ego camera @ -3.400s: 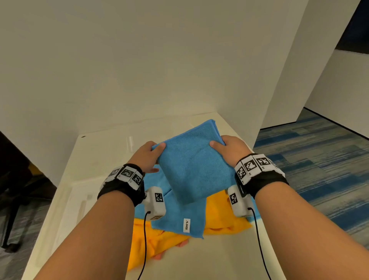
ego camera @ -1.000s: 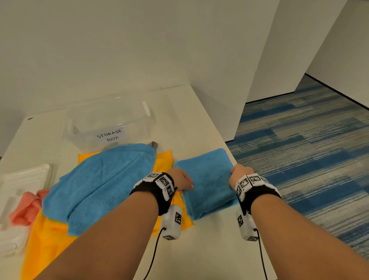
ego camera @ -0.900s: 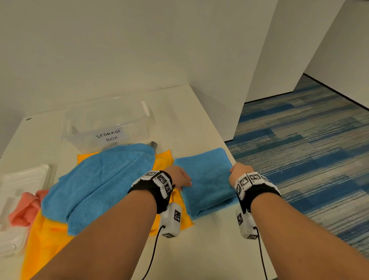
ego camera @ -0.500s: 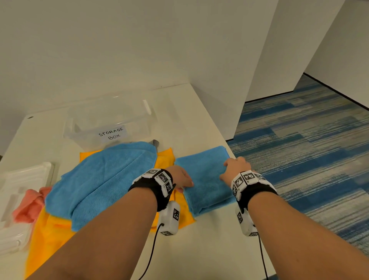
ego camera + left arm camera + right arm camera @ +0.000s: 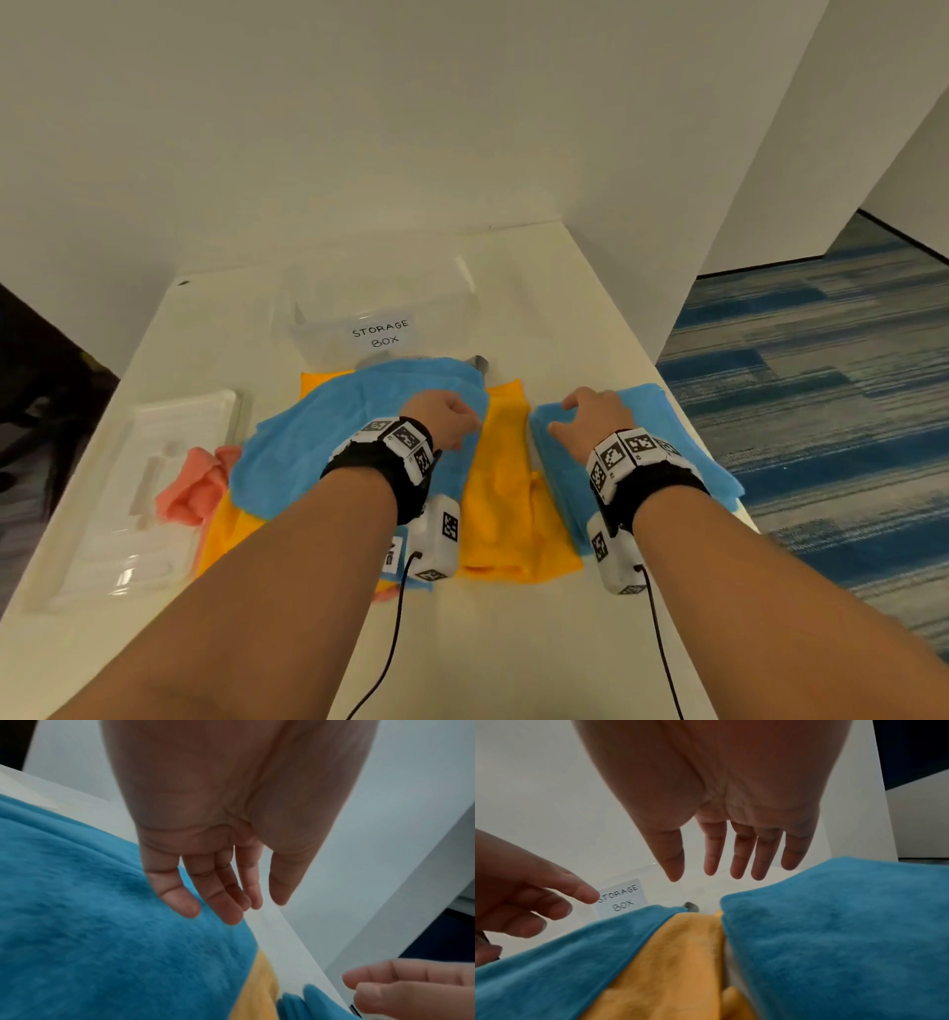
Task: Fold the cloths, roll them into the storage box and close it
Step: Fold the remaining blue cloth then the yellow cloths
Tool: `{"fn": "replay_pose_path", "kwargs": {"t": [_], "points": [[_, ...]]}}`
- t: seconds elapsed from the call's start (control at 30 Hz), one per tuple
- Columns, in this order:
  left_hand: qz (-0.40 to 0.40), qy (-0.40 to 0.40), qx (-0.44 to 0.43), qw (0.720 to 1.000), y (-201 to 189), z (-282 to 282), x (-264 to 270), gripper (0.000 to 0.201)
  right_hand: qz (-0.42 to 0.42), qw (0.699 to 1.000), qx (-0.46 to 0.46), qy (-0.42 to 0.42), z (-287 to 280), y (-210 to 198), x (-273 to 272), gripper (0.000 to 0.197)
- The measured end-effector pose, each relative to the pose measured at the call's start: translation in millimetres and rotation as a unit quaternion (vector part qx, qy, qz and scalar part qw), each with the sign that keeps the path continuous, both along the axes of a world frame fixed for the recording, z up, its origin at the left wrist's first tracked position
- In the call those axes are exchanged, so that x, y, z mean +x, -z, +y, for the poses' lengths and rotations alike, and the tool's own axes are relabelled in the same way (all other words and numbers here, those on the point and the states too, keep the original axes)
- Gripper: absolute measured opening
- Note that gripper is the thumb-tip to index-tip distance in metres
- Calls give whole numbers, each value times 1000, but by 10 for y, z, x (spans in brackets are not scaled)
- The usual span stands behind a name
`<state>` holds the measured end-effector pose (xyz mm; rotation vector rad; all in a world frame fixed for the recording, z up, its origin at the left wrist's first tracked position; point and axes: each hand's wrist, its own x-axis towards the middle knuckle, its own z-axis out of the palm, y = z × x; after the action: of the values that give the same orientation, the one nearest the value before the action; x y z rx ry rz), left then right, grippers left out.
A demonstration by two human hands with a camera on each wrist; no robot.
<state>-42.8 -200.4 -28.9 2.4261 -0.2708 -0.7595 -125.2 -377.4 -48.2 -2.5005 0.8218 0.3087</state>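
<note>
Beside folded blue cloth [image 5: 667, 452] — orange cloth [image 5: 506, 493]

Both forearms reach up from the lower edge of the head view, bare to the wrists, each wrist wrapped in a black band with square black-and-white markers and a small white module hanging beneath, a thin cable trailing down. The left hand [image 5: 448, 417] sits at mid-frame, knuckles up; the left wrist view shows its fingers [image 5: 218, 898] loosely extended and slightly bent, holding nothing. The right hand [image 5: 590, 419] lies right of centre at about the same height — palm down, fingers [image 5: 741, 850] straight and slightly spread, thumb out toward the left hand.
</note>
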Motion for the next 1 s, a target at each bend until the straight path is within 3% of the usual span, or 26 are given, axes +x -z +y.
{"fn": "replay_pose_path", "kwargs": {"t": [0.3,0.4,0.47,0.53,0.63,0.8,0.93,1.0], "points": [[-93,-102,3,990,173,991,366,5,10,993,121,-7,841,39,358,47],[-114,-115,34,986,296,1318,457,19,47,985,164,18,1069,139,424,37],[-121,-106,72,984,362,1526,517,33,43,977,191,82,1204,210,455,34],[-107,-92,104,984,419,1676,553,45,23,968,205,142,1276,246,471,40],[-75,-81,82,990,517,1803,582,51,17,962,211,175,1313,239,494,49],[-60,-66,67,994,575,1896,641,45,-65,968,174,171,1372,188,594,15],[-93,-64,40,993,445,1850,627,41,-135,967,163,145,1313,-29,627,37],[-132,-39,6,990,330,1779,603,37,-182,960,173,121,1295,-203,636,38]]}}
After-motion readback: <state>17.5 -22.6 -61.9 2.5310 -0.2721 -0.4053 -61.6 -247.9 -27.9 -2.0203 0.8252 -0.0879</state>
